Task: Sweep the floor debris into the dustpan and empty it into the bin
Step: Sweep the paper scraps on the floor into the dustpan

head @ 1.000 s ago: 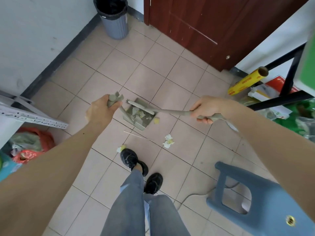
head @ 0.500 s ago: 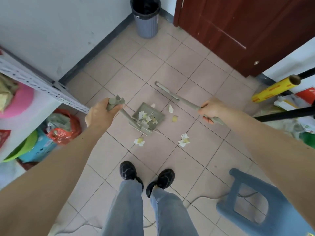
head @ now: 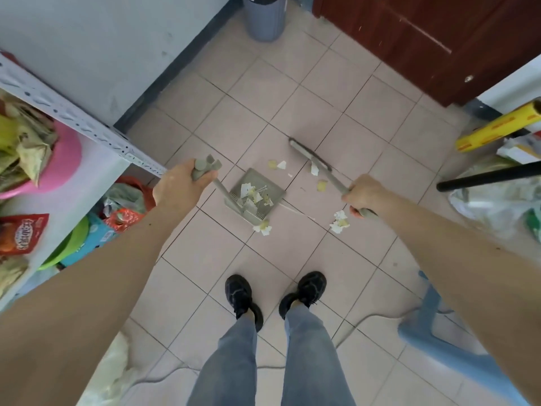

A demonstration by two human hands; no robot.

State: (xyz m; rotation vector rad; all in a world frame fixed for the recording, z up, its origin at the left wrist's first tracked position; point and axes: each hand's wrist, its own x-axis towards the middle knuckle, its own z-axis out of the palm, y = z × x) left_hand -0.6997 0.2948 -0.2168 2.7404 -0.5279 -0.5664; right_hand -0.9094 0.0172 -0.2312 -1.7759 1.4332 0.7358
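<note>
Gripping the dustpan (head: 257,194) handle in the left hand (head: 178,190) and the broom (head: 314,164) in the right hand (head: 366,196), the person risks flicking paper scraps (head: 339,224) past the pan; a hard stroke would scatter them.

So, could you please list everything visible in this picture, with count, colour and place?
Plastic dustpan: one, grey-green, floor centre, holding paper scraps.
Long-handled broom: one, grey, head on floor beyond the dustpan.
Loose paper scraps: several, white and yellow, around the dustpan.
Ribbed plastic bin: one, grey-blue, top, by the wall.
Wooden door: one, dark red, top right.
Metal shelf: one, white, left, with a pink bowl.
Plastic stool: one, blue, lower right.
Cling-film roll: one, yellow, right.
Shoes: two, black, bottom centre.
Left hand: grips the dustpan handle.
Right hand: grips the broom handle.
</note>
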